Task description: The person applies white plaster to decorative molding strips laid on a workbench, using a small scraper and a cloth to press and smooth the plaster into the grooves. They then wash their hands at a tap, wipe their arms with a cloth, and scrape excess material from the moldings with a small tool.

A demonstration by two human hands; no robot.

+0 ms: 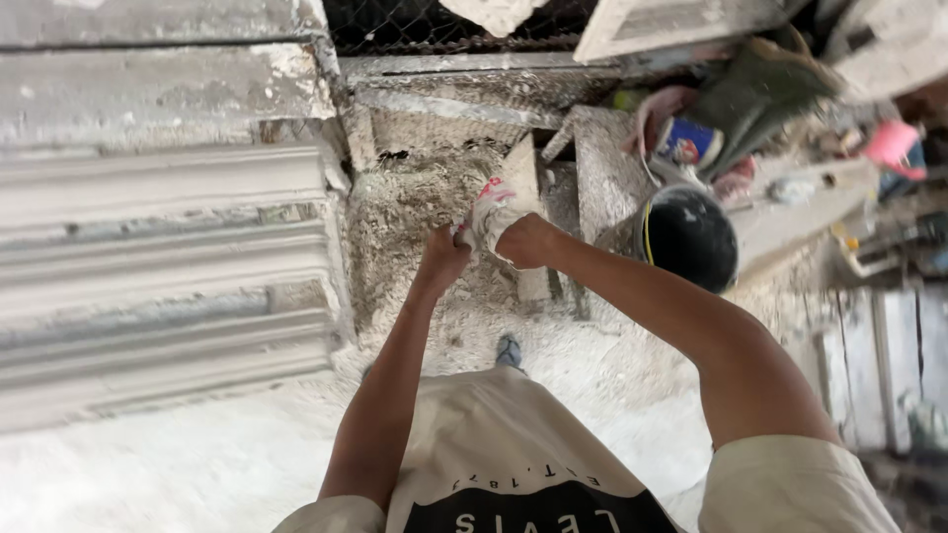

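My left hand (441, 259) and right hand (525, 241) both gripped a white-and-pink glove (487, 214) — fingers closed on it — near the black bucket (688, 237).

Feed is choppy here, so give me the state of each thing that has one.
Left hand: closed on the cloth.
Right hand: closed on the cloth.
Cloth: crumpled, held up between both hands.
Bucket: tilted, mouth open, inside dark.
Moulding: lying flat, white, chipped in places.
Floor: coated in white dust.

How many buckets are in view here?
1: a black bucket stands on the dusty ground right of the person's right hand, below the clutter. Others may be hidden in that pile.
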